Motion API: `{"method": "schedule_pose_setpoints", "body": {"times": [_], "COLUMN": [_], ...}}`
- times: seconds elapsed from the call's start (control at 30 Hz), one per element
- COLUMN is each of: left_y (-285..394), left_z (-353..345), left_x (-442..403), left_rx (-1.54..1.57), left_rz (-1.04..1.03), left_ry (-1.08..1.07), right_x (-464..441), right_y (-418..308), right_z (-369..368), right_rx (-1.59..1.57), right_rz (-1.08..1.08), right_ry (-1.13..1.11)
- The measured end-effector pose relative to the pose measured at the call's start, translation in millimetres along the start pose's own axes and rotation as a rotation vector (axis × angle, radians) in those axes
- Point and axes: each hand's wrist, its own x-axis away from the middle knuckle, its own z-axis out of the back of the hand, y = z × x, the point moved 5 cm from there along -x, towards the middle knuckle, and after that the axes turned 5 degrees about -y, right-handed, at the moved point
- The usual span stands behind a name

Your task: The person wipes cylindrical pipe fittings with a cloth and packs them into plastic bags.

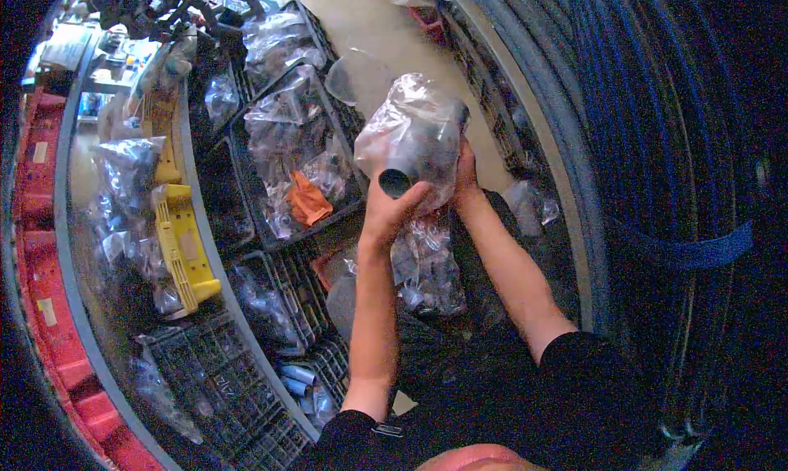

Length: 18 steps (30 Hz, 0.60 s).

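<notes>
Both my hands hold a clear plastic bag (410,101) out in front of me. Inside or partly poking from it is a grey pipe fitting (408,152) with a round, dark open end facing me. My left hand (387,212) is closed on the near left side, thumb beside that opening. On the far right side, my right hand (465,171) grips the bag and fitting; most of its fingers are hidden. Below my hands lies another clear bag of dark parts (427,266).
Black crates (353,188) filled with bagged parts stand to the left, one with an orange piece (309,198) on top. A shelf beyond carries a yellow bin (187,249) and red bins (49,257). Coiled black pipes (657,142) rise at right, tied with a blue strap (698,251).
</notes>
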Motion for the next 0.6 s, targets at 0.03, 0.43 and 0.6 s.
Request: {"method": "schedule_pose_setpoints", "body": {"times": [0.03,0.43,0.6], "left_y": [3,47,28], "left_z": [1,-1,1], "left_x": [1,8,0], "left_rx": [0.002,-0.536,-0.628], "left_rz": [-0.015,-0.184,-0.37], "left_ry": [-0.002,0.051,0.121], "right_x": [4,15,19], "right_y": [-1,8,11], "right_z": [-11,-16,-20], "right_rx": [0.041,0.05,0.086], "right_rz": [0.003,-0.143,-0.193], "right_ry": [0.05,0.094,0.112]}}
